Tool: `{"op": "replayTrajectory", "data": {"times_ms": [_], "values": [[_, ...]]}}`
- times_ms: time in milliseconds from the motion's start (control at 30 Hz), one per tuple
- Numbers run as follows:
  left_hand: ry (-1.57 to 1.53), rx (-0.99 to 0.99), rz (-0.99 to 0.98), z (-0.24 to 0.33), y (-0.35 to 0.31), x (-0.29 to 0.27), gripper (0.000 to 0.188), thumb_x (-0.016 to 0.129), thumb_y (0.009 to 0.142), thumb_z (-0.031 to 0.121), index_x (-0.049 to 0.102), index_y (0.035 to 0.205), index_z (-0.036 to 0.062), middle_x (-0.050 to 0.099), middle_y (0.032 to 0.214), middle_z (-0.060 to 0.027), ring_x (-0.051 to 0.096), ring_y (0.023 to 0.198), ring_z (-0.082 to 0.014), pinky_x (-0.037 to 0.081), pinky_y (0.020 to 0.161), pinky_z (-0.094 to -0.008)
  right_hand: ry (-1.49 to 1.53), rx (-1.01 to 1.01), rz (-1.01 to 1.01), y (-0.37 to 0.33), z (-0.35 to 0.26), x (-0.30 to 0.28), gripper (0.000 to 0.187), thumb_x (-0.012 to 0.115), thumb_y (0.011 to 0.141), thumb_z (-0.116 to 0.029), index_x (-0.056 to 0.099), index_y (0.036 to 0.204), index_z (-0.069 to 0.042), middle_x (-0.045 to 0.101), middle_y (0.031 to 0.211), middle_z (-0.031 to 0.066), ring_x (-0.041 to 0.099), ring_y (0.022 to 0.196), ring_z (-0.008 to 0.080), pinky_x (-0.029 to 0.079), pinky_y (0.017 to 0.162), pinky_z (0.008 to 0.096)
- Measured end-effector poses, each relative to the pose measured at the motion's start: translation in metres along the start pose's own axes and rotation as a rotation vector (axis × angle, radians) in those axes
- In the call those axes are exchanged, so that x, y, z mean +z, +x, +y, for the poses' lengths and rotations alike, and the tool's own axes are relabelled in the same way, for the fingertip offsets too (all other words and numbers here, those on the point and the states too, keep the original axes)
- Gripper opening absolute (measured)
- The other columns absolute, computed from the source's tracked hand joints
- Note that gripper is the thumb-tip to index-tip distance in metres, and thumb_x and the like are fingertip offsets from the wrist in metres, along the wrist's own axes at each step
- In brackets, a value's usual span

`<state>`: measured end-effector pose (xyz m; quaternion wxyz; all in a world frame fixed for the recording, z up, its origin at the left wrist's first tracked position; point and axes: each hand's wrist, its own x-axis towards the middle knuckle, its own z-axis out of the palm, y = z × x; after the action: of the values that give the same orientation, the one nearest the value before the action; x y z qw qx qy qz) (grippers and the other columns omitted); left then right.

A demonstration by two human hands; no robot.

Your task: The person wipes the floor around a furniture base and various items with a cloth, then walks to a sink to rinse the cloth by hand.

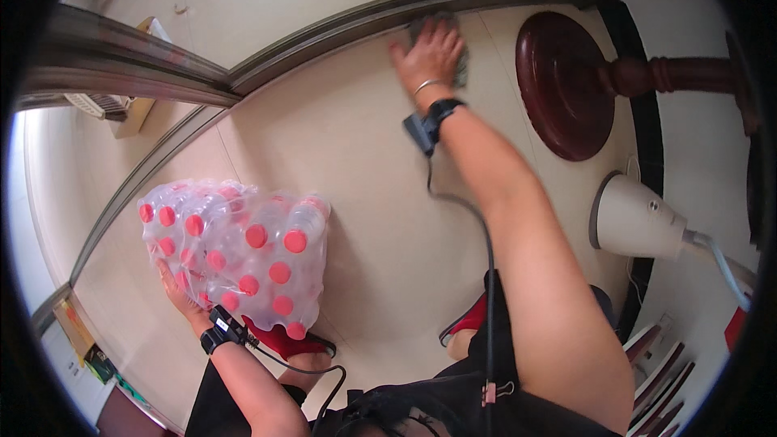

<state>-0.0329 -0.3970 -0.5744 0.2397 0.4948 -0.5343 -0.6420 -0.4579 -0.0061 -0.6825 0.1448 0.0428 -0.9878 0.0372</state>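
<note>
Near left, the left hand (184,301) touches a wrapped pack of clear, red-capped plastic bottles (236,252); its grip is hidden. Far away, the right hand (429,57) spreads wide over a grey-green cloth (461,74).

Downward head-worn fisheye view

Across the centre, the floor tiles (380,154) are displaying a smooth, glossy finish. At left, crinkled transparent plastic film (227,214) is shining over bottles (265,218) of clear plastic with smooth plastic caps (280,273). Along the upper part, the door track (324,30) is showing dull metal. At upper right, the round base (565,85) is presenting glossy, polished wood; below it, the appliance head (639,217) is exhibiting smooth plastic. At upper centre, the largely hidden wad (461,73) is apparently presenting rough cloth. At bottom, the clothing (558,417) is showing matt fabric.
</note>
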Motion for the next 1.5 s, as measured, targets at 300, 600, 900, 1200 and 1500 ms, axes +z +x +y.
{"op": "replayTrajectory", "data": {"times_ms": [300,600,900,1200,1500], "values": [[0.051,0.046,-0.003,-0.013,0.002,0.014,0.054,0.051,0.101,0.041,0.053,0.135,-0.0013,0.058,0.129,-0.0133,0.061,0.111,-0.0242,0.051,0.095,-0.0371,0.565,-0.593,-0.319,-0.106,-0.184,-0.022,0.064,0.052,0.089,-0.043,0.050,0.138,-0.002,0.041,0.149,0.0183,0.027,0.143,0.0374,0.010,0.120,0.0544],[-0.001,0.067,0.045,-0.027,-0.027,0.014,0.053,0.049,0.102,0.038,0.047,0.140,0.0017,0.054,0.134,-0.0120,0.057,0.116,-0.0242,0.049,0.098,-0.0373,0.737,-1.379,-0.594,-0.087,0.026,-0.055,0.043,0.071,0.084,-0.023,0.062,0.125,-0.030,0.045,0.147,0.0062,0.029,0.144,0.0362,0.024,0.114,0.0630],[-0.187,0.045,-0.119,-0.073,-0.085,0.121,0.052,0.047,0.103,0.035,0.040,0.145,0.0050,0.050,0.140,-0.0105,0.053,0.122,-0.0243,0.046,0.103,-0.0374,0.558,-1.078,-0.814,-0.188,0.266,-0.155,0.053,0.071,0.083,-0.020,0.056,0.132,-0.032,0.040,0.152,0.0018,0.025,0.146,0.0318,0.021,0.118,0.0557],[0.055,-0.041,-0.595,-0.056,-0.156,0.326,0.053,0.046,0.102,0.046,0.039,0.141,0.0105,0.055,0.130,-0.0094,0.062,0.106,-0.0224,0.059,0.073,-0.0353,0.072,-0.647,-0.534,-0.142,0.266,-0.121,0.059,0.063,0.089,-0.033,0.047,0.143,-0.016,0.035,0.155,0.0091,0.020,0.148,0.0318,0.017,0.119,0.0525],[0.168,-0.103,-0.810,-0.049,-0.166,0.389,0.068,0.052,0.097,0.054,0.035,0.146,0.0107,0.049,0.139,-0.0108,0.059,0.116,-0.0274,0.054,0.079,-0.0442,0.131,-0.521,-0.481,-0.190,0.244,-0.136,0.096,0.069,0.080,-0.052,0.024,0.153,-0.008,0.020,0.156,0.0218,0.011,0.145,0.0458,0.006,0.116,0.0629]]}}
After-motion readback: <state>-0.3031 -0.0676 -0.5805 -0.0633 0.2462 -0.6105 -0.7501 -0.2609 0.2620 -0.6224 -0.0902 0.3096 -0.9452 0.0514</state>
